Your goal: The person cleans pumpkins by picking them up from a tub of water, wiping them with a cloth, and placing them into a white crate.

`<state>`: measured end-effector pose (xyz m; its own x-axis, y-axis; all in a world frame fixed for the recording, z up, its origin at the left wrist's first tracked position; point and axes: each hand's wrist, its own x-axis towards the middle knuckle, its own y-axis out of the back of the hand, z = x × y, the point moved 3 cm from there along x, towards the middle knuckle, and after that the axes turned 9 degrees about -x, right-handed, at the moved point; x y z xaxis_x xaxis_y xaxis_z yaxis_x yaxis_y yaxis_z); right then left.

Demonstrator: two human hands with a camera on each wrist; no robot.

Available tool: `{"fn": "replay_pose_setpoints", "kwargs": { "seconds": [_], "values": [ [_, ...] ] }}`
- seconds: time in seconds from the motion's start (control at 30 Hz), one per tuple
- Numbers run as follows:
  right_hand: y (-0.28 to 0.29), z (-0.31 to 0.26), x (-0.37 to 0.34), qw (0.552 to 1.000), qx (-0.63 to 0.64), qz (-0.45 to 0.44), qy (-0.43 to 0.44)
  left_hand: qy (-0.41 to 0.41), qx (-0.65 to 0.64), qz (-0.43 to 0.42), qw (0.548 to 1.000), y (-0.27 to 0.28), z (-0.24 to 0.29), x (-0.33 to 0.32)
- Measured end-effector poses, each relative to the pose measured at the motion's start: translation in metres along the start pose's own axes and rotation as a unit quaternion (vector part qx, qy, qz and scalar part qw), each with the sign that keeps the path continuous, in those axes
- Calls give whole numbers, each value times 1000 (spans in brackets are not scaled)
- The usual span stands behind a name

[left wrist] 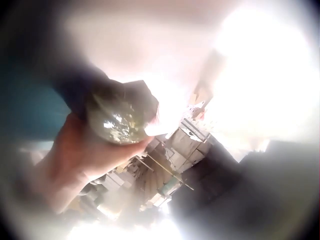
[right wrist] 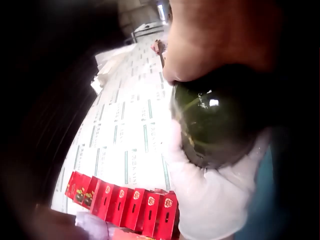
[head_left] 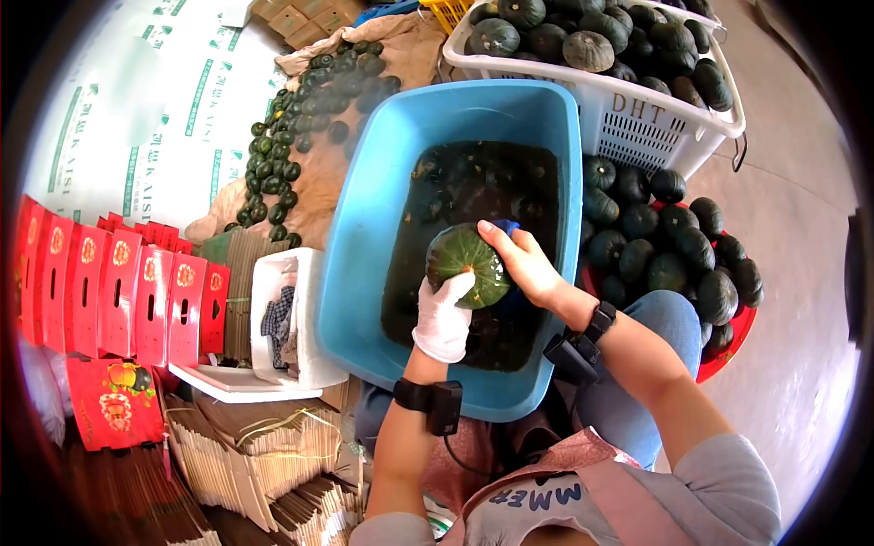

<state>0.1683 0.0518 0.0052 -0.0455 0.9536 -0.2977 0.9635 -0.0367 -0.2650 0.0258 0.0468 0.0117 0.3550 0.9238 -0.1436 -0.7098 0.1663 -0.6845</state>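
A wet green pumpkin [head_left: 460, 259], round with pale streaks, is held over the blue basin [head_left: 350, 264] of dark water. My left hand [head_left: 443, 320], in a white glove, grips it from the near side with the thumb by the stem. The bare right hand [head_left: 530, 266] holds a blue cloth [head_left: 506, 225] against its right side, thumb on top. The glove [right wrist: 212, 200] cups the glossy pumpkin [right wrist: 215, 125] in the right wrist view. Glare washes out much of the left wrist view, where the bare hand [left wrist: 82, 155] lies along the pumpkin [left wrist: 122, 115].
A white crate [head_left: 628, 114] heaped with pumpkins stands behind the basin. More fill a red tub [head_left: 737, 332] at right. Small green pumpkins [head_left: 273, 173] lie on a tan cloth. Red boxes [head_left: 118, 291], a foam box [head_left: 309, 300] and stacked cardboard [head_left: 264, 455] line the left.
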Motion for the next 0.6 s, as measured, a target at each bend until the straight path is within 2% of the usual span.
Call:
{"fn": "replay_pose_setpoints", "kwargs": {
  "seconds": [0.03, 0.07, 0.17, 0.2, 0.27, 0.3, 0.33, 0.37, 0.4, 0.43, 0.47, 0.53, 0.6],
  "values": [
    [7, -7, -8, 974, -217, 39, 47, -10, 20, 20, 1000, 4, 0, -1],
    [5, 2, -8, 974, -219, 37, 44, -21, 40, 40, 998, 6, 1, -1],
    [-7, 12, -17, 923, -256, 50, 283, -38, 103, 102, 989, 10, 9, 2],
    [-11, 16, -19, 909, -274, 22, 312, -38, 140, 132, 980, 17, 9, 3],
    [-22, 31, -22, 852, -363, 19, 376, -54, 187, 172, 966, 28, 7, 8],
    [-22, 31, -28, 843, -369, -40, 388, -42, 245, 174, 953, 33, 5, 9],
    [-18, 29, -29, 841, -374, -51, 387, -29, 303, 173, 937, 36, 3, 9],
    [-16, 25, -29, 793, -450, -83, 401, -40, 346, 145, 926, 33, 2, 7],
    [-16, 22, -28, 739, -522, -114, 411, -35, 474, 134, 869, 29, 5, -6],
    [-20, 16, -25, 708, -530, -99, 456, -73, 516, 45, 852, 26, -2, -8],
    [-22, 15, -18, 717, -510, -69, 470, -111, 553, -46, 824, 19, -10, -10],
    [-20, 11, -10, 758, -438, -37, 482, -164, 476, -13, 864, 20, -17, -12],
    [-19, 10, -3, 817, -354, 36, 454, -148, 359, -26, 921, 25, -20, -5]
  ]
}}
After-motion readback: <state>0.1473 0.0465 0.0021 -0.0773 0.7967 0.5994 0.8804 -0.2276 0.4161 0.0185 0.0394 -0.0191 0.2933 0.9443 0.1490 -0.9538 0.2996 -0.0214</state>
